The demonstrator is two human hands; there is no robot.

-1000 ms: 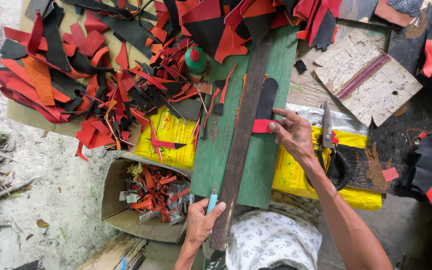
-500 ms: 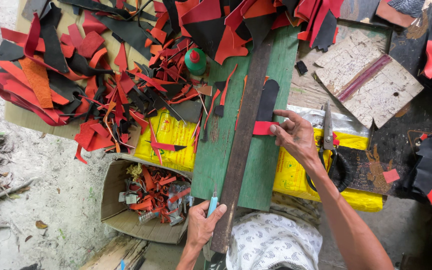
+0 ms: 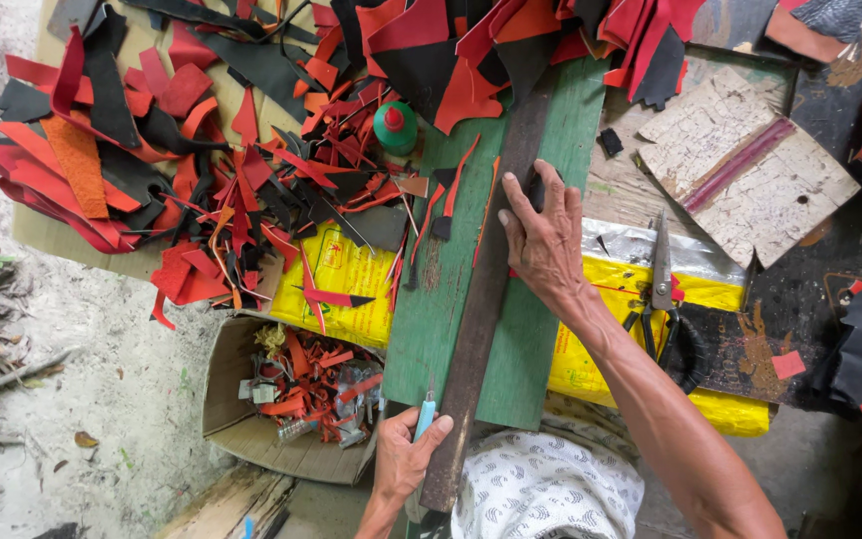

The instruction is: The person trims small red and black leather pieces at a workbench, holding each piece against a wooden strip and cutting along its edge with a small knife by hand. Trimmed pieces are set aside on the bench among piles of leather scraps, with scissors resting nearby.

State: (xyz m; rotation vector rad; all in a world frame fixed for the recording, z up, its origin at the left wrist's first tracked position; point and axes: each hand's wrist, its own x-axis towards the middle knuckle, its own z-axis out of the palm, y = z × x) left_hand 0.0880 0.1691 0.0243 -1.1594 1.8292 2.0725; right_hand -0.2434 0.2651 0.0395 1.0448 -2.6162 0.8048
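Right hand (image 3: 547,243) presses dark strip (image 3: 481,299) — flat.

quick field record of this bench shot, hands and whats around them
left hand: grips a light blue knife at the near end of the dark strip
right hand: pressed flat on a black piece beside the strip
surface: green board
right of board: scissors on yellow bag
left: red and black scraps, green bottle, cardboard box

Hands (image 3: 546,240) on plank (image 3: 481,299) — scraps (image 3: 202,170) around
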